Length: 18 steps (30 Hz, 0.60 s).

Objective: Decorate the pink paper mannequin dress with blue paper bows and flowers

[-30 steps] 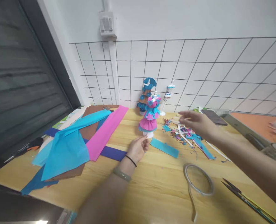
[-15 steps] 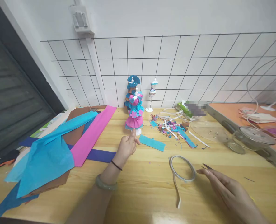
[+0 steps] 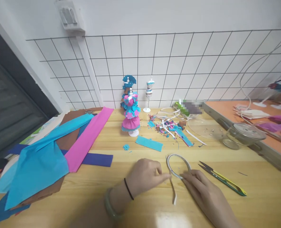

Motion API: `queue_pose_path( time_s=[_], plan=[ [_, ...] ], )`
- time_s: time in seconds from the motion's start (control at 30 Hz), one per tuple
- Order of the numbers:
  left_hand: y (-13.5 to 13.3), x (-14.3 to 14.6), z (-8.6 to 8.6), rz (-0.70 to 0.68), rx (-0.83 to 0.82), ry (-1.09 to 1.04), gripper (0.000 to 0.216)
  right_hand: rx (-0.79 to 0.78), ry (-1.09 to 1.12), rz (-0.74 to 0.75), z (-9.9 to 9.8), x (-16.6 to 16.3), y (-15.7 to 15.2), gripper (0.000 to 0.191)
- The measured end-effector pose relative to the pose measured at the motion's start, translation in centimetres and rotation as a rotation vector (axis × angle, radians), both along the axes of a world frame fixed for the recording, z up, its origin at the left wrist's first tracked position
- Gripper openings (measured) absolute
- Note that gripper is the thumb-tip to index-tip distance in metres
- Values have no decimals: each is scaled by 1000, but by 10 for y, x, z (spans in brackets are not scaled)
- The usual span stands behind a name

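Observation:
A thin roll of white double-sided tape [image 3: 170, 166] lies on the wooden table, its loose end trailing toward me. My right hand [image 3: 205, 190] pinches the ring's near right edge with fingers pressed together. From the other side, my left hand [image 3: 146, 175] reaches to the base of the loose end; its thumb is stretched out at the tape and its index finger is bent apart from it. Yellow-and-green thread snips [image 3: 223, 180] lie just right of my right hand. Behind the hands is a flat blue crepe paper strip [image 3: 149, 143], with a small blue paper flower [image 3: 126, 147] beside it.
A small dress form in pink and blue paper [image 3: 130, 118] stands mid-table, with another behind it and a white one [image 3: 149, 91] by the wall. Crepe paper sheets [image 3: 40, 161] cover the left; paper scraps [image 3: 166, 126] and a clear jar [image 3: 247, 131] are at right.
My left hand has come away from the pink-and-blue dress form to the tape, uncovering the small blue flower. My right hand has put down the snips and taken the tape roll.

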<state>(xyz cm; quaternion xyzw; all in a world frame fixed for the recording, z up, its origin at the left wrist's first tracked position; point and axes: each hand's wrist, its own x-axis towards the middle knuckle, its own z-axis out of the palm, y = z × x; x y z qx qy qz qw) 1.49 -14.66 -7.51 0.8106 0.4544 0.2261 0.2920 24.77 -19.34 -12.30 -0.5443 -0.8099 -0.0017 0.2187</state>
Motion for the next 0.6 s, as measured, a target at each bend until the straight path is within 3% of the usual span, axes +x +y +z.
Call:
queue_pose_path(
  time_s=[0.17, 0.3, 0.4, 0.6],
  plan=[
    [-22, 23, -9, -188, 234, 160, 43, 27, 16, 2, -3, 0, 1, 24],
    [-25, 29, -19, -157, 272, 192, 17, 14, 18, 1, -3, 0, 0, 24],
    [-22, 28, -21, -130, 163, 129, 14, 10, 17, -3, -2, 0, 0, 25],
    [-8, 18, -17, -43, -300, -96, 14, 37, 27, -13, -1, -1, 1, 25]
  ],
)
